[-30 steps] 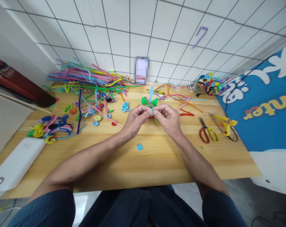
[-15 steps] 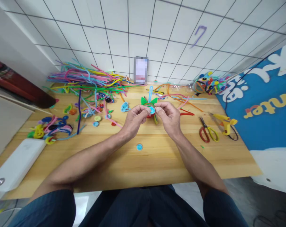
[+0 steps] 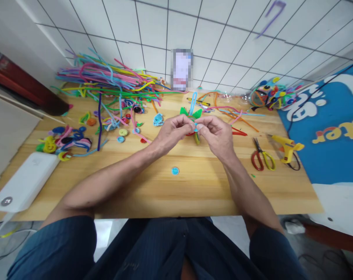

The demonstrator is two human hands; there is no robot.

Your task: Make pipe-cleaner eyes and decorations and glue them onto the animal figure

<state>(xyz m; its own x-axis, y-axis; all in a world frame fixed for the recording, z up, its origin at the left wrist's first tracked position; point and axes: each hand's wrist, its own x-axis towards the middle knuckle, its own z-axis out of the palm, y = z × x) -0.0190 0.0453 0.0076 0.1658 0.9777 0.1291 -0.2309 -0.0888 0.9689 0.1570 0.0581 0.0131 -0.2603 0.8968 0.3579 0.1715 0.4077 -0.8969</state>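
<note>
Between the fingertips of my left hand and my right hand is a small light-blue pipe-cleaner disc. Both hands are closed in a pinch on it, and the fingers cover much of it. Just behind them lies a pipe-cleaner figure with green pointed leaves, a red part and a light-blue loop sticking up; my hands hide its middle. Nearer the table's front, another light-blue coiled disc lies flat on the wood.
Pipe cleaners are heaped at the back left, with coiled pieces before them. Scissors and a yellow glue gun lie at right. A white power bank sits at left. A phone leans on the tiled wall.
The pinched disc has turned from facing me to nearly edge-on. Both hands keep hold of it. The whole view has shifted slightly.
</note>
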